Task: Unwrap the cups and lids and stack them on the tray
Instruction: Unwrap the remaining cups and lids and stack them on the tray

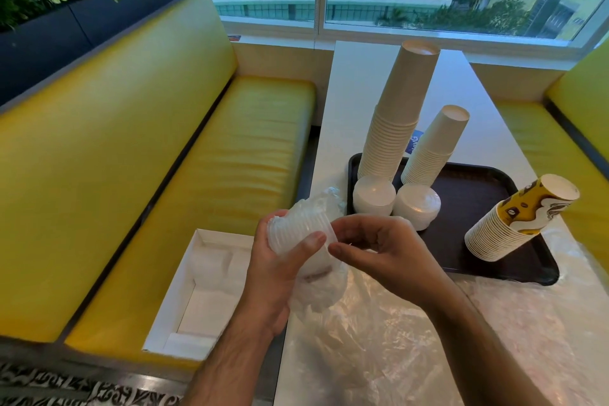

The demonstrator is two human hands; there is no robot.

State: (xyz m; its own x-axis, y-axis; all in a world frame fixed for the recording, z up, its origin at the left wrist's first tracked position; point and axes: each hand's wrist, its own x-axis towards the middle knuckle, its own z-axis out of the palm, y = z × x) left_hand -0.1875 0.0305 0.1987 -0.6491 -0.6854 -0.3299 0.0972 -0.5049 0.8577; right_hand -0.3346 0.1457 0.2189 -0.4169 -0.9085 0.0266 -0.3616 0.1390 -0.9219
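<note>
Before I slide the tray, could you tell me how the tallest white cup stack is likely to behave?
The tallest white cup stack looks tall, narrow and already leaning, so it would probably tip. Being paper cups, it is likely light. It stands near the tray edge, beside the lid stacks, so a fall might scatter things.

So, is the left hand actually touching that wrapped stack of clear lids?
Touching. The head view shows the left hand curled round the wrapped stack of clear lids, thumb across its front.

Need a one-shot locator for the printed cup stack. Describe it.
Start at the dark tray on the white table. On its right edge a cup stack leans rightward. Only it has yellow-and-black print; the other two stacks are plain white.
</note>
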